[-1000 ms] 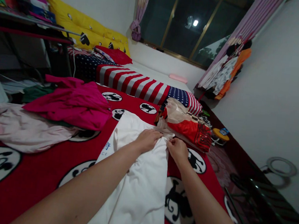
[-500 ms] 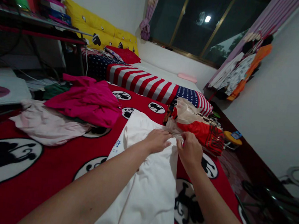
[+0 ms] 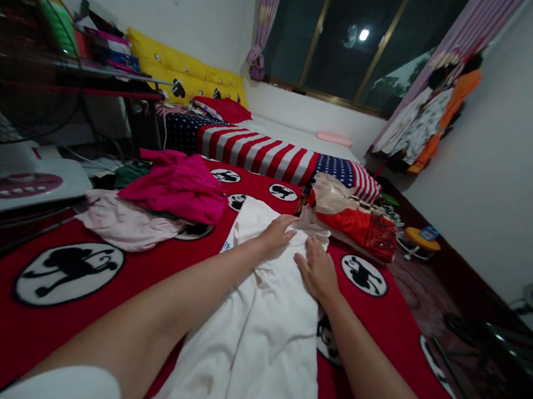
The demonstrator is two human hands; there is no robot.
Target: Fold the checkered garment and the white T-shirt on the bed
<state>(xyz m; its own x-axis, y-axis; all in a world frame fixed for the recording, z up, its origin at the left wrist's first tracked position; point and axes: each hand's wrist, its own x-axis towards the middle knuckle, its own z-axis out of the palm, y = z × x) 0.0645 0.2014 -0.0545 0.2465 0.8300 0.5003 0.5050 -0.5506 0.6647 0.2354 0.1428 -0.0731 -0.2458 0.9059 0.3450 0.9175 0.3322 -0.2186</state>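
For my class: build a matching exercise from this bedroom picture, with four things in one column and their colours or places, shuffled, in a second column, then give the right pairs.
Things:
1. garment under both hands
2. crumpled top left of the hands
3. long cushion by the far wall
4. folded blanket across the bed

Descriptions:
A. yellow
B. red and white stripes, with stars
C. white, spread flat
D. bright pink

Pairs: 1-C, 2-D, 3-A, 4-B. The left hand and right hand press flat on the garment.
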